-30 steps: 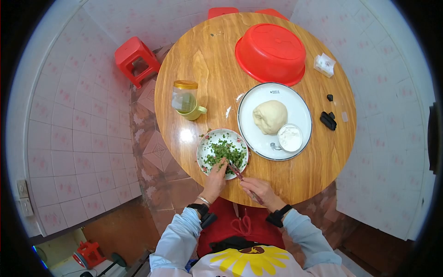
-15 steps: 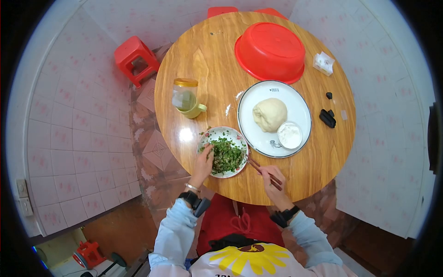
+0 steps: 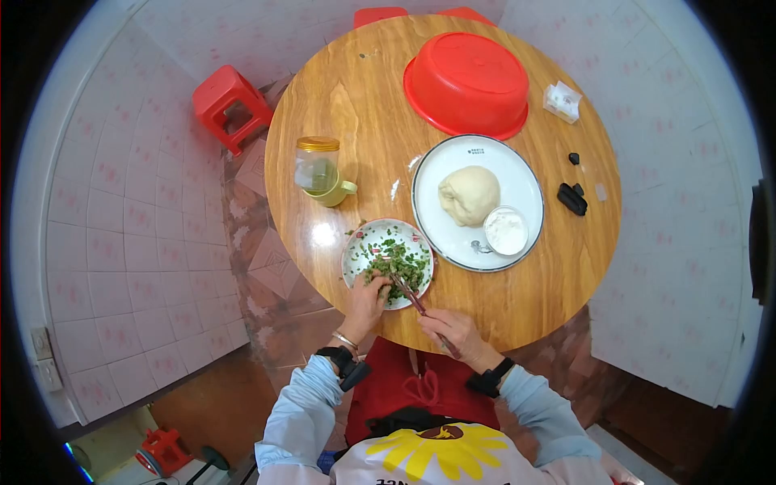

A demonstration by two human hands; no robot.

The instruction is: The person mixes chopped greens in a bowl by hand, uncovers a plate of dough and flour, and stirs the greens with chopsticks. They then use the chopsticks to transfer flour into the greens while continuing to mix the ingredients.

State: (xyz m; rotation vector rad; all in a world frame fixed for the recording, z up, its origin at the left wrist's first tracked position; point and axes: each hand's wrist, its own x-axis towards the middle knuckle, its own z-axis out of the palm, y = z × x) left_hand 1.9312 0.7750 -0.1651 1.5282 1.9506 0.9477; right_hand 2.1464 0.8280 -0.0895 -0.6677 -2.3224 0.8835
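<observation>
A white patterned bowl [image 3: 351, 257] near the table's front edge contains chopped greens mixed with a darker, minced-looking filling [image 3: 408, 265]. My left hand [image 3: 368, 301] is at the bowl's lower-left rim, its fingers curled over the edge against the filling; the thumb is hard to make out. My right hand [image 3: 454, 327] is closed around brown chopsticks [image 3: 416, 304], which slant up and left with their tips in the filling. Just right of the bowl, a large white tray [image 3: 436, 166] with a dark rim bears a ball of dough [image 3: 471, 194] and a small bowl of white powder [image 3: 507, 231].
An upturned red basin [image 3: 469, 81] stands at the back. To the left, a gold-lidded jar [image 3: 317, 162] sits on or in a yellow-green mug [image 3: 333, 194]. Black objects [image 3: 572, 200] and a tissue pack [image 3: 563, 103] lie at right. A red stool [image 3: 232, 105] stands beyond the table.
My right hand has moved left with the chopsticks, bringing their tips from the bowl's right rim to its middle. My left hand has slid down and right along the rim.
</observation>
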